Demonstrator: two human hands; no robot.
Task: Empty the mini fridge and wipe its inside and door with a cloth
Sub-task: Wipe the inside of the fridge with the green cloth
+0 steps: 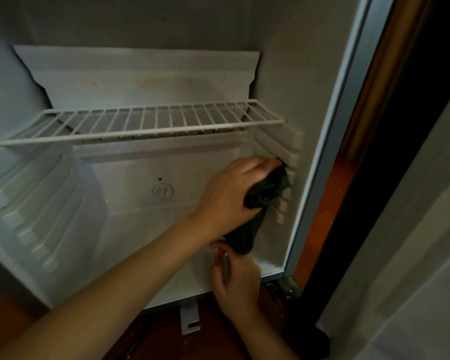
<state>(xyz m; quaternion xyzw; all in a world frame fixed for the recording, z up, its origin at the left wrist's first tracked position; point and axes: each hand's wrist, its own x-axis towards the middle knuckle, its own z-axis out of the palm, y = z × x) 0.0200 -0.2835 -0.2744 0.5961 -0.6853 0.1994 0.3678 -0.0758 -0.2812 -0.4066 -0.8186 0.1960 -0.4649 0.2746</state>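
So the mini fridge is open and the view looks straight into it. The dark green cloth sits at about 3 o'clock in the view, bunched against the ribbed shelf rails on the right inner wall. The left hand reaches across from 7 o'clock and has its fingers wrapped round the top of the cloth, pressing it into the rails. The fingertips are buried in the fabric, so how many rails it covers is hard to make out.

A tail of the cloth hangs down toward 5 o'clock. The right hand is just below it with its fingers curled. Honestly can't tell if it's pinching the tail or just sitting next to it, since the left wrist cuts that bit off.

The wire shelf runs across the middle, with dark specks along its front bar that are too blurry to identify. A white panel with faint orange marks is up at 12 o'clock. The round dial sits on the back wall near centre, with a small green dot just above it. The left wall rails at 9 o'clock are smeared by blur.

At 6 o'clock a white plastic piece lies on the brown floor, half in shadow.
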